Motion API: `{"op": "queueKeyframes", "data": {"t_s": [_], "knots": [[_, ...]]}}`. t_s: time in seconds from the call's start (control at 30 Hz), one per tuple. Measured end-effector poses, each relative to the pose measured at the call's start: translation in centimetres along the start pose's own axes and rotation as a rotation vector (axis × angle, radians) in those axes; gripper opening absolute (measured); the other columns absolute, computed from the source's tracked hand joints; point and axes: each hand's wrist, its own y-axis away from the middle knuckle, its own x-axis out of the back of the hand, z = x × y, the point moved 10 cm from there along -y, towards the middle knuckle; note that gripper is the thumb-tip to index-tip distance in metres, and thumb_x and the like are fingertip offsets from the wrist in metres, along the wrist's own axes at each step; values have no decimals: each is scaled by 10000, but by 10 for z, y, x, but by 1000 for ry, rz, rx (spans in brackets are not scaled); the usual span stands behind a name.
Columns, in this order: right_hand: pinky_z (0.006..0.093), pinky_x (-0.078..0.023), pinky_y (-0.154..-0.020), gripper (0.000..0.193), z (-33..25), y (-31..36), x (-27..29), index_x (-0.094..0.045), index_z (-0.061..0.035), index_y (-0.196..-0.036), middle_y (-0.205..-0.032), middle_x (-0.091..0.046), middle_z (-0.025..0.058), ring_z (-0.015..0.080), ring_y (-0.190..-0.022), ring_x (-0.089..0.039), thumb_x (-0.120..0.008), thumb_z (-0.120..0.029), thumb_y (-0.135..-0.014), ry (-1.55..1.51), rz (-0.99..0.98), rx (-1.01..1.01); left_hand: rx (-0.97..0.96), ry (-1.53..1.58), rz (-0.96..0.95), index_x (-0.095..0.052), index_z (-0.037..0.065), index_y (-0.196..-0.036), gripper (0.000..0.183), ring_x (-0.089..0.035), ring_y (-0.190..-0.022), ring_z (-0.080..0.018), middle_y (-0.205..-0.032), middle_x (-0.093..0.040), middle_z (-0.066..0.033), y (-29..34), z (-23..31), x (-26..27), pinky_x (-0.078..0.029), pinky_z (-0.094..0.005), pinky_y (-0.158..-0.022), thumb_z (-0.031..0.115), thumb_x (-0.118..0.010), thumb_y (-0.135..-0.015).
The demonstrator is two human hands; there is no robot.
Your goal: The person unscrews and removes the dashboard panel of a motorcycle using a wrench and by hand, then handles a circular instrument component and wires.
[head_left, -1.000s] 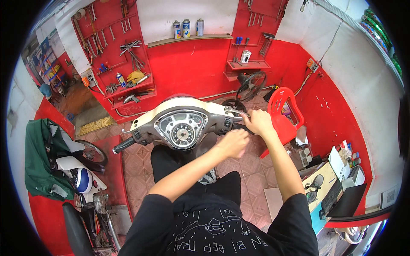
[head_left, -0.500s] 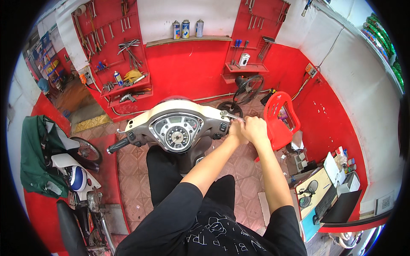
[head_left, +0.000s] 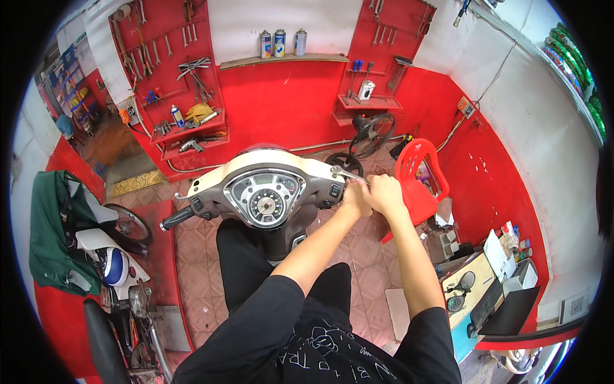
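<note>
Before me is a cream and dark-brown scooter handlebar [head_left: 306, 166] with a round speedometer cluster [head_left: 265, 197] in its middle. My left hand [head_left: 355, 196] reaches across and closes around the right handlebar grip, just outside the switch block [head_left: 334, 190]. Close against it, my right hand [head_left: 385, 193] is curled over the outer end of that grip. The two hands hide nearly all of the grip. From the handlebar top a silver bar [head_left: 346, 173] runs to my fingers; whether it is the brake lever or a wrench I cannot tell. Bare is the black left grip [head_left: 176, 219].
A red plastic chair [head_left: 419, 173] and a black fan [head_left: 374, 134] stand ahead to the right. At right is a desk with a keyboard [head_left: 487, 301]. Another motorbike [head_left: 121, 272], partly under a green cover [head_left: 54, 237], is at left. Tool boards [head_left: 167, 64] hang on the red wall.
Both hands stay closed at the right end of the handlebar. The view has shifted very slightly; nothing else visibly moves.
</note>
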Motion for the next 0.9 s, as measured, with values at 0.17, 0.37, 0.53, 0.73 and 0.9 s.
{"op": "queueKeyframes", "data": {"t_s": [0.17, 0.37, 0.53, 0.73, 0.9], "knots": [[518, -562, -742, 472, 1, 0, -3, -731, -27, -824, -748, -692, 246, 432, -755, -700, -575, -451, -963, -37, -1, -2, 5, 40, -93, -621, 38, -1329, 598, -527, -1337, -386, -1406, -566, -239, -3, 0, -5, -352, -545, -1153, 292, -701, -793], [528, -557, -736, 426, 7, -7, -23, -734, -35, -809, -710, -669, 259, 438, -747, -694, -574, -400, -959, -171, -37, 42, 12, 40, -60, -650, 44, -1284, 538, -559, -1299, -367, -1349, -610, -206, -10, -6, -14, -371, -551, -1134, 340, -674, -835], [517, -571, -701, 414, -1, 8, -16, -753, -50, -830, -726, -692, 241, 420, -739, -707, -589, -416, -935, -119, 67, -73, 15, 31, 37, -725, 97, -1126, 391, -622, -1206, -344, -1242, -680, -177, -12, -6, -15, -450, -550, -1006, 378, -579, -898], [512, -581, -732, 396, 4, 2, -21, -782, -79, -891, -744, -699, 239, 418, -751, -711, -577, -413, -944, -144, 8, -44, -30, 14, 120, -745, 112, -1042, 349, -678, -1096, -340, -1141, -723, -158, -9, 0, -7, -473, -551, -943, 379, -598, -872], [514, -576, -733, 393, 2, 7, -20, -770, -68, -880, -733, -688, 248, 425, -742, -703, -570, -399, -950, -166, 10, -37, -8, -16, 43, -743, 106, -1046, 358, -683, -1084, -332, -1123, -727, -151, -9, -1, -10, -477, -549, -929, 384, -610, -864]]}}
